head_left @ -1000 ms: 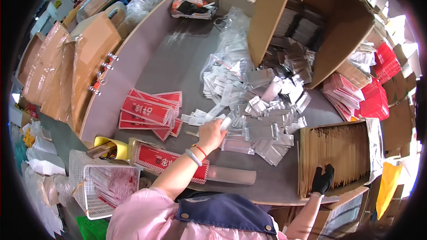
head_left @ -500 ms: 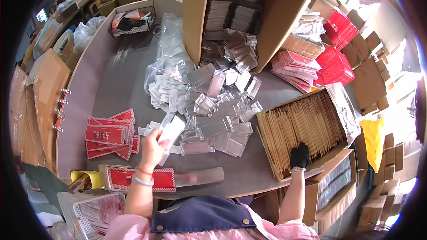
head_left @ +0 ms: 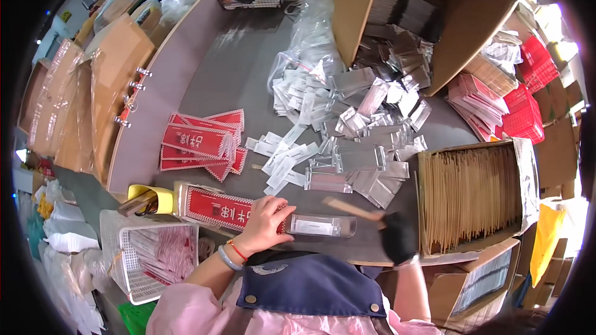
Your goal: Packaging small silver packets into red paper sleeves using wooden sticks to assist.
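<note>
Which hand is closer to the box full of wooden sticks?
The right. The black-gloved right hand is just beside the left edge of the box of wooden sticks; the left hand is farther left, over the red pack's end.

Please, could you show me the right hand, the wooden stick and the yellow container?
Right hand [head_left: 398,237], head view: its gloved middle.
Wooden stick [head_left: 351,207], head view: middle of its shaft.
Yellow container [head_left: 165,200], head view: its right wall.
</note>
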Demonstrator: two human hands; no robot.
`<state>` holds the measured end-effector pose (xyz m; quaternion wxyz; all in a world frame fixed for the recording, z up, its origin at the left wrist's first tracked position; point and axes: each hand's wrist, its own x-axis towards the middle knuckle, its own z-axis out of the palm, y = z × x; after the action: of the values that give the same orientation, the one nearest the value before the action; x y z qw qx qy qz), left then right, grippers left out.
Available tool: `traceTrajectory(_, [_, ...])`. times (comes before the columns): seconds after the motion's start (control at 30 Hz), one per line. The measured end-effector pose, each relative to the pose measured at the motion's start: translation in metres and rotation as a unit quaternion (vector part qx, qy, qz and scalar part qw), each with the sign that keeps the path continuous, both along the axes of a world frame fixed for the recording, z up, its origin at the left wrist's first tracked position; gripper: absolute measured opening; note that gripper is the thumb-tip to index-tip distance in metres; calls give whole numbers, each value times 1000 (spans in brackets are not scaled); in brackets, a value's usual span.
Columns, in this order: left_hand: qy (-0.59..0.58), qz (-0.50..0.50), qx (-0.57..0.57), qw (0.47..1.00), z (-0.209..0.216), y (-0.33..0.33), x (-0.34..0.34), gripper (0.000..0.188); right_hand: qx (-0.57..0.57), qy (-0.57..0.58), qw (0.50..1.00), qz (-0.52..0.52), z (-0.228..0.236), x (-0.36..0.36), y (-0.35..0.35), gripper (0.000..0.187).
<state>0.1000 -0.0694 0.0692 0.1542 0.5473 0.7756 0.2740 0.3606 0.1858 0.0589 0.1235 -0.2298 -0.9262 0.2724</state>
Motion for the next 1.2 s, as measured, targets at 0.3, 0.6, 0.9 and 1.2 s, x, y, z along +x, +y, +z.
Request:
traceTrajectory(0.3, [13,-32,-2,999,-10,11,14,64,-36,2,992,124,-34,-67,-62,22])
traceTrajectory(0.6, [66,-52,-12,996,-17,30,18,63,-352,75,932,36,-35,-99,-94,27])
traceTrajectory(0.9, [133,-185,-84,970,29,35,-11,13,55,-39,990,125,11,-89,-63,66])
traceTrajectory(1.2, [125,184,51,974,-3,-4,-47,69,58,-41,997,13,23,-65,-52,59])
